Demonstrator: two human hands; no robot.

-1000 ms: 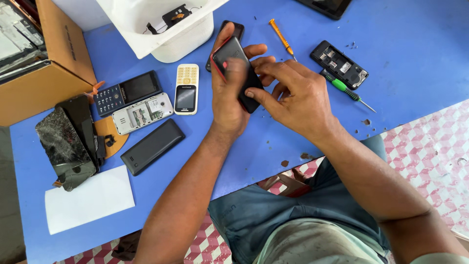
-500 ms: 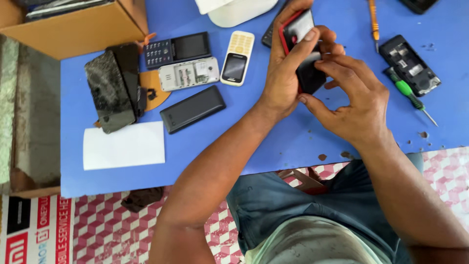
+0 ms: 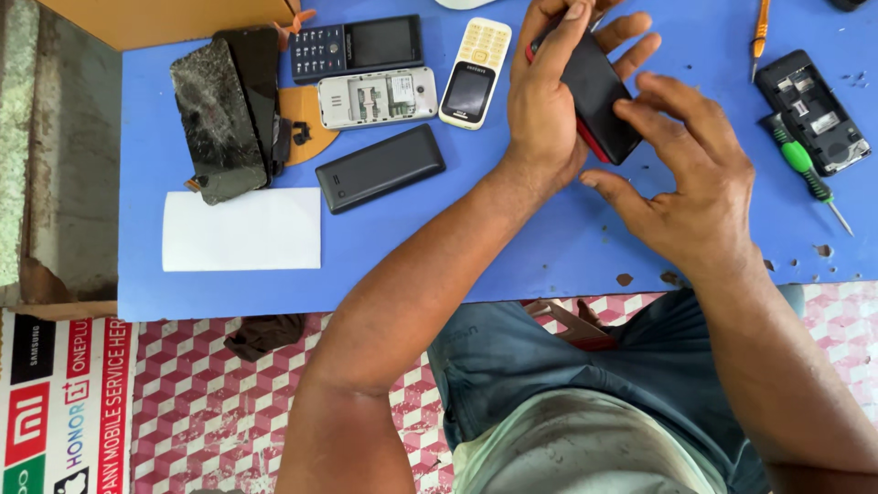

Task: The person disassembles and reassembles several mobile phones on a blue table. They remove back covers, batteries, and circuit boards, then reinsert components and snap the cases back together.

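Head cam: left hand (image 3: 540, 110) is gripping the black phone (image 3: 599, 101) lying diagonally, right hand (image 3: 695, 197) fingers (image 3: 654, 114) pressing its lower end.

On my blue table (image 3: 549, 247), a white sheet of paper (image 3: 242, 229) lies near the left edge. Just above it sit two cracked black screens (image 3: 224, 114), overlapping an orange disc (image 3: 306, 123). A black battery cover (image 3: 380, 167) lies right of the paper. Above that are an opened grey phone (image 3: 377, 97) and a dark keypad phone (image 3: 357, 46). A cream-coloured phone (image 3: 476, 71) lies beside them. Toward the right edge I see a stripped black phone (image 3: 814, 110), a green screwdriver (image 3: 805, 169) and an orange screwdriver (image 3: 759, 32). A cardboard box (image 3: 165, 18) sits at the far left corner.
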